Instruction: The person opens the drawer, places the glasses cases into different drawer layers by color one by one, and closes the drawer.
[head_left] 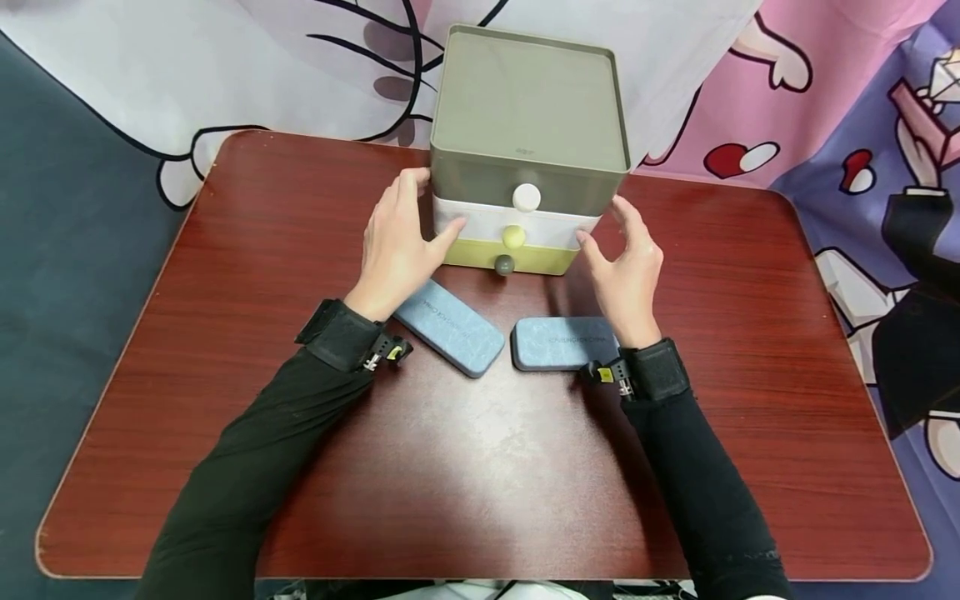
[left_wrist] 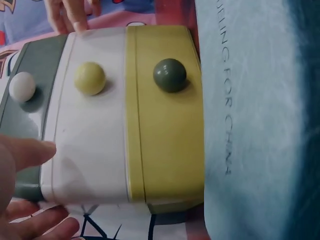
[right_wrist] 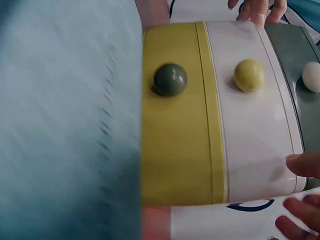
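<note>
A three-tier drawer box [head_left: 534, 100], grey-green on top, white in the middle and yellow-green below, stands near the table's back edge. Each tier's front has a round knob: white [head_left: 527, 197], yellow [left_wrist: 90, 78] and dark green [right_wrist: 170, 79]. My left hand [head_left: 401, 242] is at the box's left front corner, thumb on the front around the white tier, fingers along the side. At the right corner, my right hand [head_left: 626, 271] has its thumb by the white tier and its fingers spread beside the wall. Neither hand's fingers curl tightly.
Two light blue oblong cases [head_left: 450, 327] [head_left: 562, 343] with printed letters lie before the box, partly under my wrists. The reddish-brown table [head_left: 480, 492] has rounded corners. A patterned cloth [head_left: 750, 92] hangs behind it.
</note>
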